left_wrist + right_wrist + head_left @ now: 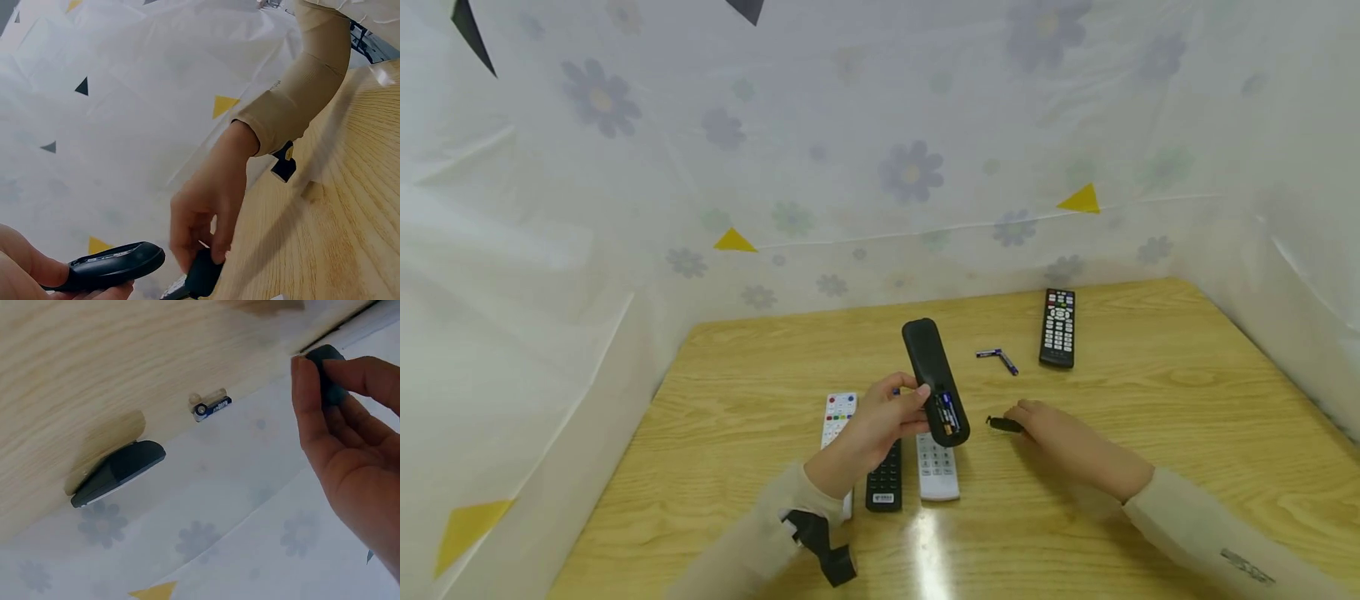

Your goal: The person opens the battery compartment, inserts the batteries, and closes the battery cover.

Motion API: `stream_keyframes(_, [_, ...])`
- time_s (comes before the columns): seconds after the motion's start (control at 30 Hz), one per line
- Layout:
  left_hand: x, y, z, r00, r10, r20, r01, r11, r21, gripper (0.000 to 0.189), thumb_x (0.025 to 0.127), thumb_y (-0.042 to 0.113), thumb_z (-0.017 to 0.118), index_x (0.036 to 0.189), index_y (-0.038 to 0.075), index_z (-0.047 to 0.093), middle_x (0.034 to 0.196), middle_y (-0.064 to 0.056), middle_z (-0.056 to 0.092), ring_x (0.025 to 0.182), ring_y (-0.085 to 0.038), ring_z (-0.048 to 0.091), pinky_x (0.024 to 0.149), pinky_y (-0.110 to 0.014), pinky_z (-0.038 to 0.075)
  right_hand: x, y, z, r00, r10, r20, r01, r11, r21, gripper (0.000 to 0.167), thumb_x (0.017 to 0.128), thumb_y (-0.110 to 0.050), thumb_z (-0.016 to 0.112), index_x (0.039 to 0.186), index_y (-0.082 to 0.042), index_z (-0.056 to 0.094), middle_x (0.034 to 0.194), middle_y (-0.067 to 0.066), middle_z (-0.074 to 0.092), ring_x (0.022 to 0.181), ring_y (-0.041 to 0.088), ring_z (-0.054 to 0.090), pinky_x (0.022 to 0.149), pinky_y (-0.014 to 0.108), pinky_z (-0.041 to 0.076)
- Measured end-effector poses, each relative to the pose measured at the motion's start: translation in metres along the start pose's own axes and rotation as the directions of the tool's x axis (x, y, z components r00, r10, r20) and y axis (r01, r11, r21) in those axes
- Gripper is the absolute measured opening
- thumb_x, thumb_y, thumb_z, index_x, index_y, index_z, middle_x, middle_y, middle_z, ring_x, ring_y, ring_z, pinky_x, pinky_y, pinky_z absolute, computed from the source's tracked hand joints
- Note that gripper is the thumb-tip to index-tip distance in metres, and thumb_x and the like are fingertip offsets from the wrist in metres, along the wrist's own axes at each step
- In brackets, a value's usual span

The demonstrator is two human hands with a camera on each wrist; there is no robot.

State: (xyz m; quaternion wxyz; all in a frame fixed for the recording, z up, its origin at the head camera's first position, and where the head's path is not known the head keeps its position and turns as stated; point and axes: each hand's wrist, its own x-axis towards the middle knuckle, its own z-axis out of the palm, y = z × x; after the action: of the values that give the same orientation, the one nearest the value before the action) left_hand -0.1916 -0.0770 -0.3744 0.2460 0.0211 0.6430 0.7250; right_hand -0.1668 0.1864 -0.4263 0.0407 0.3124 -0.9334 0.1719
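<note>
A black remote control is held up over the table in my left hand, its back facing me and its battery compartment uncovered. Batteries with blue wrappers lie inside that compartment. The left thumb lies across the remote's back, beside the opening. To the right, my right hand pinches a small black battery cover low over the tabletop. The right wrist view shows the cover between thumb and fingers. In the left wrist view, the remote and the cover are apart.
Below the held remote lie a white remote, a black remote and another white remote, partly hidden. Two loose batteries rest farther back, near a black remote on the wooden table. Sheeting surrounds it.
</note>
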Motion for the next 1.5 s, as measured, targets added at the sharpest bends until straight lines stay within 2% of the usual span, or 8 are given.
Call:
stream_keyframes(0.17, [-0.002, -0.001, 0.002, 1.000, 0.010, -0.007, -0.010, 1.000, -0.012, 0.012, 0.099, 0.013, 0.056, 0.102, 0.003, 0.050, 0.111, -0.022, 0.066, 0.089, -0.023, 0.068, 0.083, -0.040, 0.056, 0.006, -0.006, -0.019, 0.955, -0.030, -0.295, 0.078, 0.985, 0.152, 0.030, 0.083, 0.009, 0.068, 0.111, 0.001, 0.059, 0.096, 0.009, 0.065, 0.077, 0.018, 0.064, 0.062, 0.025, 0.055])
stream_keyframes(0.33, [-0.004, -0.002, 0.006, 1.000, 0.025, -0.003, -0.025, 0.999, -0.038, 0.010, 0.098, 0.012, 0.057, 0.099, 0.004, 0.050, 0.103, -0.018, 0.069, 0.084, -0.021, 0.068, 0.081, -0.038, 0.057, 0.012, -0.018, -0.038, 0.891, -0.066, -0.449, 0.277, 0.863, 0.423, 0.040, 0.085, 0.018, 0.059, 0.121, 0.000, 0.059, 0.102, 0.006, 0.059, 0.079, 0.015, 0.061, 0.066, 0.020, 0.054])
stream_keyframes(0.47, [-0.005, -0.003, 0.008, 0.999, 0.042, 0.010, -0.041, 0.998, -0.040, 0.010, 0.098, 0.012, 0.057, 0.099, 0.005, 0.051, 0.094, -0.011, 0.070, 0.081, -0.018, 0.067, 0.080, -0.037, 0.057, 0.015, -0.030, -0.048, 0.909, -0.059, -0.412, 0.307, 0.763, 0.569, 0.042, 0.089, 0.017, 0.054, 0.127, -0.001, 0.055, 0.110, 0.005, 0.059, 0.076, 0.012, 0.058, 0.066, 0.021, 0.052])
stream_keyframes(0.8, [-0.008, -0.002, 0.012, 0.999, 0.041, 0.018, -0.041, 0.999, -0.025, 0.012, 0.098, 0.014, 0.057, 0.103, 0.004, 0.053, 0.097, -0.013, 0.071, 0.082, -0.017, 0.068, 0.078, -0.034, 0.056, 0.024, -0.048, -0.048, 0.955, 0.015, -0.295, 0.209, 0.670, 0.712, 0.017, 0.092, 0.007, 0.058, 0.107, 0.000, 0.057, 0.099, 0.012, 0.054, 0.082, 0.019, 0.062, 0.069, 0.026, 0.056])
stream_keyframes(1.03, [-0.011, 0.000, 0.014, 0.999, 0.029, 0.041, -0.028, 0.999, -0.028, 0.012, 0.098, 0.016, 0.057, 0.103, 0.006, 0.052, 0.094, -0.008, 0.070, 0.083, -0.016, 0.067, 0.082, -0.036, 0.056, 0.026, -0.049, -0.043, 0.943, 0.031, -0.331, 0.143, 0.862, 0.486, 0.034, 0.086, 0.003, 0.069, 0.118, -0.005, 0.060, 0.092, -0.001, 0.056, 0.075, 0.005, 0.057, 0.065, 0.024, 0.055])
stream_keyframes(1.2, [-0.011, 0.001, 0.014, 0.999, 0.027, 0.046, -0.025, 0.999, -0.039, 0.010, 0.098, 0.015, 0.057, 0.102, 0.007, 0.051, 0.095, -0.009, 0.070, 0.082, -0.017, 0.068, 0.079, -0.035, 0.057, 0.025, -0.051, -0.045, 0.905, 0.009, -0.425, 0.155, 0.924, 0.350, 0.022, 0.079, 0.004, 0.074, 0.090, -0.013, 0.067, 0.083, -0.008, 0.054, 0.072, 0.003, 0.051, 0.061, 0.022, 0.049])
stream_keyframes(1.33, [-0.011, 0.001, 0.015, 0.999, 0.024, 0.042, -0.022, 0.999, -0.046, 0.009, 0.098, 0.014, 0.057, 0.101, 0.008, 0.051, 0.091, -0.006, 0.070, 0.081, -0.017, 0.068, 0.078, -0.034, 0.057, 0.023, -0.054, -0.051, 0.895, 0.097, -0.435, 0.102, 0.906, 0.412, 0.031, 0.081, 0.002, 0.073, 0.110, -0.009, 0.066, 0.085, -0.005, 0.056, 0.071, 0.005, 0.052, 0.059, 0.022, 0.047])
stream_keyframes(1.5, [-0.011, 0.001, 0.015, 0.999, 0.020, 0.043, -0.018, 0.998, -0.052, 0.009, 0.098, 0.014, 0.057, 0.101, 0.008, 0.051, 0.090, -0.005, 0.069, 0.081, -0.017, 0.068, 0.077, -0.034, 0.057, 0.023, -0.057, -0.055, 0.940, 0.146, -0.308, 0.109, 0.728, 0.677, 0.056, 0.088, 0.006, 0.063, 0.139, -0.003, 0.044, 0.093, 0.011, 0.049, 0.070, 0.015, 0.061, 0.062, 0.027, 0.056])
